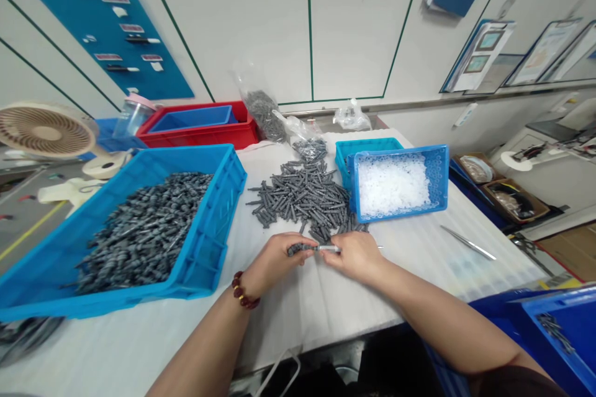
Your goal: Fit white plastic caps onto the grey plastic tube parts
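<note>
My left hand (274, 262) is shut on a grey ribbed plastic part (295, 250). My right hand (354, 257) pinches a slim silver-and-white pin (328, 249), and its tip meets the grey part between my hands. Just beyond my fingers lies a loose pile of similar grey parts (302, 195) on a white foam sheet (298, 329). A blue crate (223, 211) to my left is heaped with more grey parts. Another blue crate (440, 186) holds small white translucent pieces.
Steel tweezers (468, 243) lie on the sheet to the right. Behind stand a teal crate (367, 149), a red crate (200, 135) and a plastic bag of grey parts (265, 115). A tan fan (44, 130) stands far left; a blue bin (559, 335) sits lower right.
</note>
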`<state>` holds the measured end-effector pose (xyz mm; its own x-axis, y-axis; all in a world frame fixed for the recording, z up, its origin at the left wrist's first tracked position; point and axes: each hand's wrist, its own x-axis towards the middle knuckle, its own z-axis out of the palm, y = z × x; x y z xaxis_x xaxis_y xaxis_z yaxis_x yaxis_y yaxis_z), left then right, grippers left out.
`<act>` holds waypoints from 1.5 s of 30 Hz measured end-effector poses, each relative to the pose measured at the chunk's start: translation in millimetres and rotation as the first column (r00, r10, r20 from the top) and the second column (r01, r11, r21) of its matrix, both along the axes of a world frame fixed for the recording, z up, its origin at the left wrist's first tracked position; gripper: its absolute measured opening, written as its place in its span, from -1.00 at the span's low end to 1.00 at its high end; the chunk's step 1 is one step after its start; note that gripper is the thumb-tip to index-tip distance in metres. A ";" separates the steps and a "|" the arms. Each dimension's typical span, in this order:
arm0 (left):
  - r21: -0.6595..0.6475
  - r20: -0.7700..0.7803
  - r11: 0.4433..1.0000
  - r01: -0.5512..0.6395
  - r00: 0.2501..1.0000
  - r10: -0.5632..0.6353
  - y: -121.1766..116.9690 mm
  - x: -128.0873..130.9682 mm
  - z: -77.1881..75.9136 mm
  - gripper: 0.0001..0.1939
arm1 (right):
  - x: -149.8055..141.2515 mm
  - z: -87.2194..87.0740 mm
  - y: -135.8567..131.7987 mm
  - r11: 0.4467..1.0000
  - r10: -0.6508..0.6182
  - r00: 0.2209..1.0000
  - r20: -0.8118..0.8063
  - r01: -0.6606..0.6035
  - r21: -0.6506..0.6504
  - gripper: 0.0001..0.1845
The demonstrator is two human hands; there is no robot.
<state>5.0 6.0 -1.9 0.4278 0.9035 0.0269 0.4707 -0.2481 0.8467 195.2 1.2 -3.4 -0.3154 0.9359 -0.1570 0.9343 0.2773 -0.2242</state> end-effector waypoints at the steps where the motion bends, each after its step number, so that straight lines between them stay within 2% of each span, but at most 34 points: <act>1: 0.005 0.004 1.000 0.002 1.000 -0.002 0.3 -0.7 0.4 -0.77 | -0.1 0.4 0.2 1.000 -0.009 1.000 0.001 0.009 0.005 -0.54; 4: -0.035 0.051 0.998 -0.051 0.997 0.053 2.6 -4.7 2.4 -0.77 | 1.9 1.5 2.0 0.999 -0.029 0.999 -0.014 0.030 0.021 -0.60; 6: -0.149 0.146 0.973 -0.174 0.970 0.196 6.0 -9.6 3.8 -0.70 | 4.7 1.8 3.8 0.999 -0.019 0.999 -0.046 0.021 0.042 -0.67; 7: -0.222 0.217 0.944 -0.243 0.932 0.291 8.4 -12.6 4.3 -0.66 | 6.1 1.4 4.8 0.998 0.000 0.997 -0.071 0.005 0.059 -0.71; 9: -0.347 0.365 0.871 -0.348 0.805 0.467 14.2 -19.7 4.0 -0.60 | 8.5 -0.5 6.7 0.994 0.057 0.990 -0.132 -0.044 0.101 -0.79; 11: -0.385 0.461 0.823 -0.417 0.686 0.563 20.1 -26.6 1.9 -0.61 | 10.4 -4.2 8.3 0.986 0.125 0.972 -0.197 -0.100 0.133 -0.81; 12: -0.376 0.466 0.805 -0.458 0.658 0.592 22.7 -29.4 0.1 -0.61 | 11.1 -6.5 8.9 0.983 0.153 0.962 -0.226 -0.124 0.139 -0.80; 13: -0.345 0.441 0.791 -0.506 0.657 0.612 24.8 -31.2 -2.1 -0.61 | 11.8 -8.9 9.4 0.980 0.175 0.952 -0.252 -0.143 0.140 -0.79; 14: -0.280 0.387 0.787 -0.550 0.686 0.616 26.4 -31.9 -4.6 -0.61 | 12.3 -11.0 9.7 0.979 0.186 0.944 -0.273 -0.153 0.138 -0.77; 16: -0.042 0.218 0.812 -0.582 0.788 0.576 28.3 -29.1 -10.2 -0.63 | 12.8 -13.7 9.5 0.979 0.186 0.935 -0.303 -0.151 0.134 -0.74; 18: 0.218 -0.006 0.861 -0.459 0.882 0.471 28.5 -20.7 -15.7 -0.69 | 12.3 -12.9 8.3 0.983 0.164 0.934 -0.318 -0.127 0.136 -0.73; 19: 0.295 -0.127 0.881 -0.369 0.899 0.419 28.2 -15.0 -18.2 -0.73 | 11.7 -11.3 7.4 0.985 0.147 0.937 -0.316 -0.110 0.134 -0.73; 21: 0.332 -0.346 0.912 -0.242 0.868 0.356 27.4 -3.2 -22.4 -0.78 | 9.8 -6.4 5.4 0.990 0.107 0.950 -0.295 -0.074 0.119 -0.74; 23: 0.309 -0.505 0.931 -0.193 0.796 0.333 26.6 5.8 -25.0 -0.78 | 7.7 -1.4 3.7 0.993 0.084 0.962 -0.258 -0.060 0.099 -0.75; 26: 0.278 -0.577 0.944 -0.177 0.755 0.312 26.0 8.9 -25.2 -0.79 | 5.7 2.6 2.7 0.993 0.105 0.971 -0.214 -0.092 0.072 -0.78; 29: 0.246 -0.465 0.940 -0.236 0.822 0.328 24.0 2.4 -20.4 -0.84 | 5.9 3.3 3.0 0.993 0.111 0.974 -0.197 -0.103 0.051 -0.79; 31: 0.191 -0.295 0.932 -0.307 0.888 0.353 20.8 -2.2 -14.8 -0.88 | 6.9 3.2 3.5 0.995 0.099 0.976 -0.197 -0.093 0.038 -0.79; 33: 0.057 -0.079 0.932 -0.359 0.929 0.362 16.2 -4.2 -8.3 -0.87 | 8.1 2.5 4.3 0.996 0.087 0.976 -0.199 -0.084 0.027 -0.79; 35: -0.129 0.132 0.925 -0.356 0.919 0.372 11.3 -3.6 -2.0 -0.86 | 9.3 1.1 5.2 0.996 0.088 0.974 -0.209 -0.084 0.024 -0.79; 37: -0.262 0.281 0.912 -0.317 0.878 0.386 7.4 -2.0 2.5 -0.84 | 10.2 -0.7 6.3 0.995 0.094 0.971 -0.220 -0.090 0.030 -0.79; 40: -0.299 0.360 0.908 -0.295 0.846 0.393 4.7 -0.8 4.8 -0.80 | 10.9 -3.0 7.6 0.995 0.096 0.970 -0.224 -0.089 0.040 -0.79; 45: -0.221 0.287 0.938 -0.269 0.901 0.326 3.8 -0.8 2.2 -0.75 | 10.8 -4.2 7.9 0.995 0.093 0.969 -0.228 -0.085 0.047 -0.80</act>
<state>4.1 9.8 0.3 0.1333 0.9897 -0.0515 0.2020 0.0238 0.9791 206.1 9.0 -7.6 -0.4215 0.9061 -0.0370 0.8301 0.3691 -0.4179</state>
